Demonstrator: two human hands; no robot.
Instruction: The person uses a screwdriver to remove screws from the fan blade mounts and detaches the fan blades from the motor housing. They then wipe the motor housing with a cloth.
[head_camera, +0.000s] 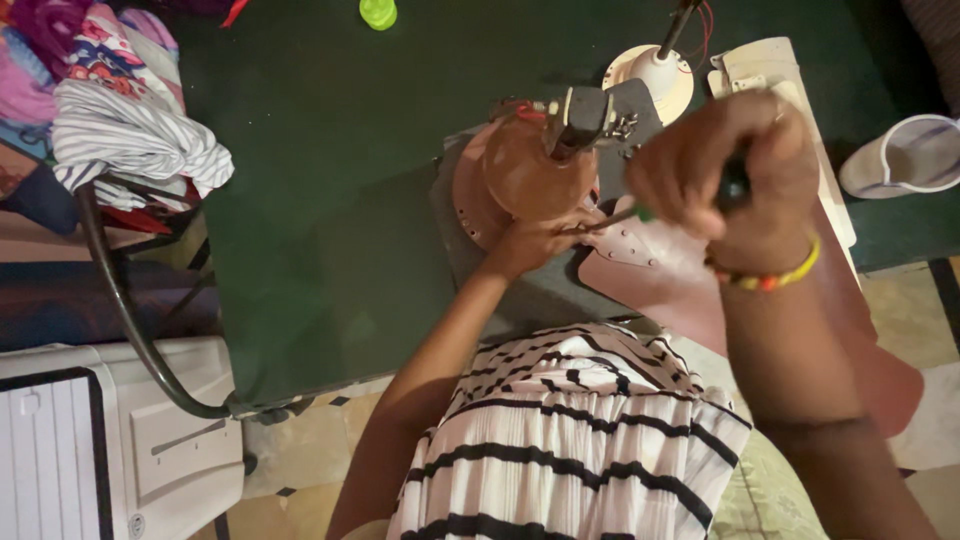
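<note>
Right hand (735, 180) fisted round screwdriver (640, 212); left hand (535, 242) pinches its tip against brown motor housing (525, 175), mid green table (330, 180). Open surface leftward; fabric pile (120, 110) at left edge.

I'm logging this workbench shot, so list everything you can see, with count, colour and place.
Motor housing: one, reddish-brown dome, table centre, under the left hand.
Screwdriver: one, green and dark handle, in the right hand, tip at the housing.
Flat panel: one, pinkish-brown, right of the housing.
Grey mat: one, under the housing.
Table: one, dark green top.
Round white part: one, top centre, red wires.
Folded clothes: one pile, striped and patterned, upper left.
Small cap: one, lime green, top edge.
White appliance: one, lower left, on the floor.
Bracelet: one, yellow and red, right wrist.
Left hand: gripping the housing's edge.
Right hand: closed on the screwdriver.
</note>
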